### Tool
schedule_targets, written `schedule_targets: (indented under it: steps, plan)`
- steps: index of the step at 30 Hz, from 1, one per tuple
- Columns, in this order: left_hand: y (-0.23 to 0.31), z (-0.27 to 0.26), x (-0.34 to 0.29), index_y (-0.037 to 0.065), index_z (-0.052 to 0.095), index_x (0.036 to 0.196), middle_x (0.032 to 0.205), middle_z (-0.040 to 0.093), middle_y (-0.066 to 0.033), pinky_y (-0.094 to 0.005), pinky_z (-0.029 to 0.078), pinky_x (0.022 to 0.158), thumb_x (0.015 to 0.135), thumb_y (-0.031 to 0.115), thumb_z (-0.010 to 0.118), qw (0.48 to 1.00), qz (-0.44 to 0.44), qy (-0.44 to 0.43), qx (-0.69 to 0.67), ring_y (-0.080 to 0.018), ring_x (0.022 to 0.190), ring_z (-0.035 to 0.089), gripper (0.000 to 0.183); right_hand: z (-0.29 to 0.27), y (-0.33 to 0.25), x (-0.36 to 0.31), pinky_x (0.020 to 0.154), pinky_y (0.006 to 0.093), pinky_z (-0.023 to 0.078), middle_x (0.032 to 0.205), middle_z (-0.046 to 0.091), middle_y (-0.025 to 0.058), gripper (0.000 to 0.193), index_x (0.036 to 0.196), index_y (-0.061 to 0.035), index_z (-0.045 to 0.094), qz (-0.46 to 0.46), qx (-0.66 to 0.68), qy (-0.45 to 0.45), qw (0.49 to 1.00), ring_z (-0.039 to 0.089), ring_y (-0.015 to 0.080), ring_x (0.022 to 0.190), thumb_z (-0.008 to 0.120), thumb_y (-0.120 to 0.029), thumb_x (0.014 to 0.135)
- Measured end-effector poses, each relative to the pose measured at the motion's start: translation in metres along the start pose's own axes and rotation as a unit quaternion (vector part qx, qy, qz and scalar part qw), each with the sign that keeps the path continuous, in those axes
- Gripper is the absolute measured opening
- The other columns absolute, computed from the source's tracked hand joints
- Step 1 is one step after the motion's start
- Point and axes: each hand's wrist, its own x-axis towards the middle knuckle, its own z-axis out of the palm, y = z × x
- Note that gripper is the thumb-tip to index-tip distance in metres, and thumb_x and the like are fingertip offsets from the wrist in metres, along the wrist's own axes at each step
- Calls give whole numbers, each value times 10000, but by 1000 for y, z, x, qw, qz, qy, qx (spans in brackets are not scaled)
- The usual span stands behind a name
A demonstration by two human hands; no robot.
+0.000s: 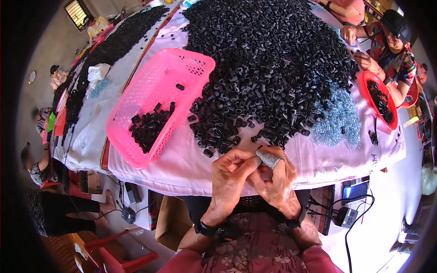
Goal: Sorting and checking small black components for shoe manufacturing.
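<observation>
A heap of black pieces covers the table at twelve o'clock, close before the hands; a pink basket stands at ten, clear bits at two. Left hand and right hand meet, fingers curled; I cannot tell what they grip.
</observation>
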Motion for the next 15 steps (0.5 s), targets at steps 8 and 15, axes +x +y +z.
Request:
schedule_targets:
  steps: [8, 15]
  plan:
    - [4, -5, 1, 22, 634, 968, 801, 676, -39, -218, 462, 629, 943, 151, 622, 1000, -2, -19, -14, -78, 701, 616, 132, 2, -6, 0, 606, 362, 531, 976, 615, 165, 347, 973, 26, 542, 54, 37, 8, 998, 642, 295, 741, 773, -6, 717]
    - [1, -6, -1, 24, 632, 972, 802, 675, -40, -214, 460, 637, 949, 177, 613, 1000, 12, 0, 14, -74, 703, 614, 156, 5, -5, -2, 635, 352, 534, 982, 616, 170, 350, 976, 35, 537, 72, 40, 11, 997, 640, 268, 743, 779, -10, 727]
